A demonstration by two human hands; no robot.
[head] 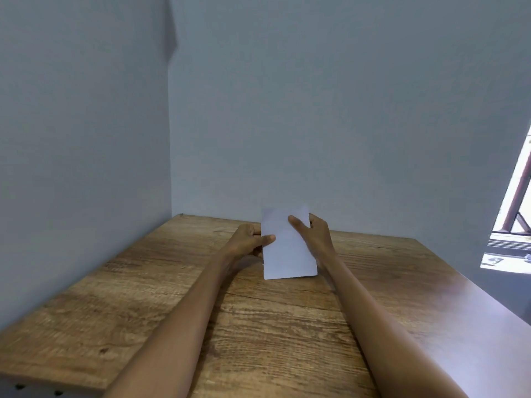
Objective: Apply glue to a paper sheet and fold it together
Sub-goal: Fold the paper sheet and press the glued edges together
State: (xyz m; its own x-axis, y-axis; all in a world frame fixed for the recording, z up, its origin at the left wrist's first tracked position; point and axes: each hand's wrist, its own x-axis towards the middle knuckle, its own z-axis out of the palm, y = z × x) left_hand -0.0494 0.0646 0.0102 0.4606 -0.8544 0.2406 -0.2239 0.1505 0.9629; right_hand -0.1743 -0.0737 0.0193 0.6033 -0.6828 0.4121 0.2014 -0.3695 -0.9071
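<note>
I have the white paper sheet [288,248] up off the desk [161,297], held between both my hands toward the far side of the wooden top, close to the grey wall [316,110]. My left hand [248,239] pinches the sheet's left edge — thumb laid across the front face, the other fingers tucked behind it. My right hand [314,234] grips the right edge higher up, its thumb stretched over the front of the paper toward the middle and the remaining fingers wrapped around the back, out of my sight. The sheet looks narrow and tall (it may already be folded, though I cannot tell for sure from this side), standing nearly upright and leaning a little to the right, with its lower edge hanging just above the wood grain. Both my forearms reach forward across the desk from the near edge — bare, no sleeves showing. The desk sits in a corner where two grey walls meet on my left, and a bright window [514,214] shows at the far right edge.
</note>
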